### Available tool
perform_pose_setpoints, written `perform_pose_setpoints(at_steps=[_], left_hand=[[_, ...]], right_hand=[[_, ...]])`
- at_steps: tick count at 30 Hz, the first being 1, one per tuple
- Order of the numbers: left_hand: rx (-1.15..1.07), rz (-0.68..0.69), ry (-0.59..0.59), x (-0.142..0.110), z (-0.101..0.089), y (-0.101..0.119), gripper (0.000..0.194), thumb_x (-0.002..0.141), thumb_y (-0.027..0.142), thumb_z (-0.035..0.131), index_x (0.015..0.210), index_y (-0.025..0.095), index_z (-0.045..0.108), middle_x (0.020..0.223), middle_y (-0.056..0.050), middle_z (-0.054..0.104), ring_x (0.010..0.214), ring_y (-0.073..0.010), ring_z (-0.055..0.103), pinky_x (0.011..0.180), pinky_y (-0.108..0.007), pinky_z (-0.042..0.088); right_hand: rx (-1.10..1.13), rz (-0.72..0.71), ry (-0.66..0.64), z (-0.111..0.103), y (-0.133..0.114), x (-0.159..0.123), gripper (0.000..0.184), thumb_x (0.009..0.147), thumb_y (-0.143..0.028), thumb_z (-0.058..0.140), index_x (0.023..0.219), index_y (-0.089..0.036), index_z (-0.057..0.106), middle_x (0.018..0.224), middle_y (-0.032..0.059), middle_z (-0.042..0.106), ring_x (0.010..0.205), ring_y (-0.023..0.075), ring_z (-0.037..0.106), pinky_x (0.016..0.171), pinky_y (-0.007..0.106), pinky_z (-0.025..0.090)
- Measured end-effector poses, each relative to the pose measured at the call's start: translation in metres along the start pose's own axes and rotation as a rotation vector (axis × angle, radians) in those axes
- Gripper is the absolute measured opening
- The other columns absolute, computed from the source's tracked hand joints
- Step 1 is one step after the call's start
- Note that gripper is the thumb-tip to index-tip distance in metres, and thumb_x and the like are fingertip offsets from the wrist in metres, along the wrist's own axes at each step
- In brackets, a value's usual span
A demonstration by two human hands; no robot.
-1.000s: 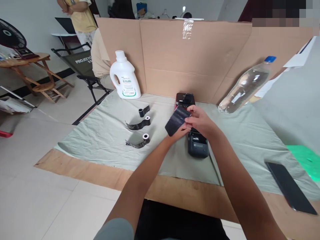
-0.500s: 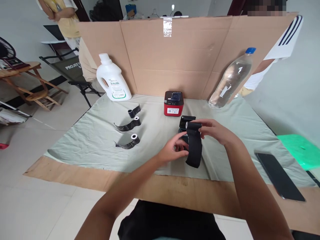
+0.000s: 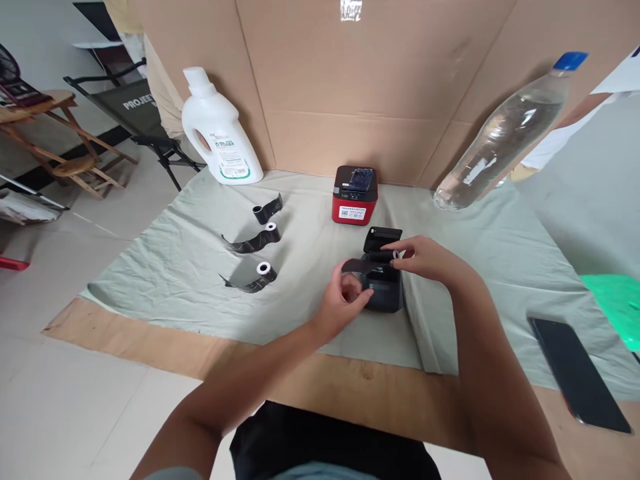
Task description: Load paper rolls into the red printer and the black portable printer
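Observation:
My right hand (image 3: 425, 259) pinches a black paper roll (image 3: 381, 257) with a white core, just above the open black printer (image 3: 383, 277) on the cloth. A strip of black paper (image 3: 357, 265) runs from the roll to the left. My left hand (image 3: 340, 301) is curled at the strip's loose end, against the printer's left side. The printer's lid stands up behind the roll.
A red printer (image 3: 354, 195) stands behind. Three black rolls with loose tails (image 3: 256, 243) lie to the left on the green cloth (image 3: 190, 267). White jug (image 3: 216, 132), clear bottle (image 3: 505, 130), cardboard wall (image 3: 380, 80), phone (image 3: 579, 373). A folding chair and a person stand at far left.
The hanging black strip has swung up and now lies flat to the left. Both hands dropped onto the black printer with the roll, and the camera tipped down.

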State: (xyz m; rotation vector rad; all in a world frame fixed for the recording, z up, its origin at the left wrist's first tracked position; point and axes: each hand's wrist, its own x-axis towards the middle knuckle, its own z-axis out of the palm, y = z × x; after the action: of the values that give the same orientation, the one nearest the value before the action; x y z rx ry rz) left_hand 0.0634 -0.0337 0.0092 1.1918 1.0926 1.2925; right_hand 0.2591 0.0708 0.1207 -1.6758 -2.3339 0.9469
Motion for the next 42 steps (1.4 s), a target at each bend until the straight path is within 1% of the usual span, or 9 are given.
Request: perform_pose_setpoints(at_steps=[4, 7, 10, 17, 21, 28, 34, 37, 42], left_hand=[[0.205, 0.325, 0.125, 0.013, -0.011, -0.009, 0.063, 0.084, 0.026, 0.078, 0.141, 0.027, 0.051, 0.081, 0.005, 0.046, 0.066, -0.0080, 0.044, 0.058, -0.020, 0.038], [0.368, 0.593, 0.067, 0.020, -0.019, -0.011, 0.021, 0.095, 0.021, 0.064, 0.115, 0.025, 0.072, 0.075, 0.003, 0.046, 0.064, -0.0083, 0.045, 0.059, -0.021, 0.039], [0.466, 0.727, 0.003, 0.021, -0.021, -0.012, 0.021, 0.099, 0.019, 0.058, 0.104, 0.024, 0.077, 0.074, 0.002, 0.051, 0.063, -0.0082, 0.050, 0.058, -0.021, 0.040], [0.663, 0.737, -0.060, 0.015, -0.020, -0.016, 0.023, 0.101, 0.025, 0.055, 0.104, 0.024, 0.078, 0.072, 0.000, 0.057, 0.060, -0.0085, 0.051, 0.056, -0.021, 0.041], [0.709, 0.772, -0.067, 0.013, -0.018, -0.015, 0.023, 0.100, 0.022, 0.056, 0.103, 0.023, 0.078, 0.071, 0.000, 0.059, 0.060, -0.0088, 0.053, 0.055, -0.021, 0.041], [0.758, 0.805, -0.104, 0.010, -0.015, -0.015, 0.023, 0.099, 0.022, 0.055, 0.102, 0.024, 0.078, 0.069, 0.001, 0.061, 0.057, -0.0087, 0.054, 0.053, -0.022, 0.039], [0.792, 0.780, -0.135, 0.009, -0.014, -0.012, 0.025, 0.099, 0.024, 0.053, 0.101, 0.024, 0.078, 0.067, 0.001, 0.061, 0.057, -0.0090, 0.056, 0.054, -0.022, 0.041], [0.807, 0.821, -0.117, 0.009, -0.013, -0.011, 0.025, 0.100, 0.023, 0.053, 0.100, 0.023, 0.078, 0.067, 0.000, 0.062, 0.056, -0.0091, 0.056, 0.052, -0.022, 0.040], [0.833, 0.827, -0.131, 0.008, -0.011, -0.010, 0.027, 0.101, 0.025, 0.051, 0.100, 0.023, 0.078, 0.066, 0.000, 0.062, 0.057, -0.0097, 0.056, 0.053, -0.023, 0.041]], right_hand=[[0.016, 0.024, -0.017, 0.001, 0.001, 0.001, 0.049, 0.075, -0.024, 0.065, 0.122, -0.025, 0.078, 0.079, -0.0002, 0.069, 0.067, 0.0158, 0.059, 0.066, 0.027, 0.046], [0.019, 0.029, 0.000, 0.005, 0.005, 0.006, 0.049, 0.074, -0.023, 0.065, 0.121, -0.025, 0.078, 0.081, 0.0001, 0.069, 0.068, 0.0161, 0.060, 0.066, 0.027, 0.046], [-0.026, 0.005, 0.042, 0.013, 0.009, 0.011, 0.045, 0.075, -0.023, 0.065, 0.119, -0.024, 0.078, 0.087, 0.0017, 0.072, 0.072, 0.0180, 0.063, 0.067, 0.028, 0.046], [-0.339, -0.044, 0.106, 0.039, 0.003, 0.014, 0.023, 0.080, -0.016, 0.061, 0.098, -0.021, 0.075, 0.112, 0.0087, 0.072, 0.107, 0.0263, 0.063, 0.077, 0.031, 0.046], [-0.372, -0.019, 0.140, 0.043, -0.005, 0.012, 0.018, 0.082, -0.014, 0.058, 0.094, -0.022, 0.071, 0.108, 0.0085, 0.071, 0.101, 0.0253, 0.062, 0.070, 0.030, 0.041], [-0.206, 0.022, 0.272, 0.022, -0.012, 0.000, 0.013, 0.087, -0.021, 0.058, 0.086, -0.024, 0.071, 0.087, 0.0025, 0.073, 0.081, 0.0198, 0.063, 0.064, 0.030, 0.038], [-0.372, 0.045, 0.086, 0.034, -0.008, 0.005, 0.018, 0.085, -0.023, 0.064, 0.098, -0.024, 0.075, 0.102, 0.0063, 0.075, 0.094, 0.0250, 0.066, 0.068, 0.031, 0.041], [-0.420, 0.037, 0.081, 0.044, -0.005, 0.009, 0.026, 0.086, -0.023, 0.064, 0.109, -0.024, 0.075, 0.115, 0.0099, 0.074, 0.105, 0.0288, 0.066, 0.075, 0.034, 0.045], [-0.454, 0.038, 0.114, 0.050, -0.007, 0.012, 0.027, 0.090, -0.019, 0.059, 0.109, -0.024, 0.077, 0.112, 0.0121, 0.075, 0.107, 0.0293, 0.067, 0.076, 0.034, 0.047]])
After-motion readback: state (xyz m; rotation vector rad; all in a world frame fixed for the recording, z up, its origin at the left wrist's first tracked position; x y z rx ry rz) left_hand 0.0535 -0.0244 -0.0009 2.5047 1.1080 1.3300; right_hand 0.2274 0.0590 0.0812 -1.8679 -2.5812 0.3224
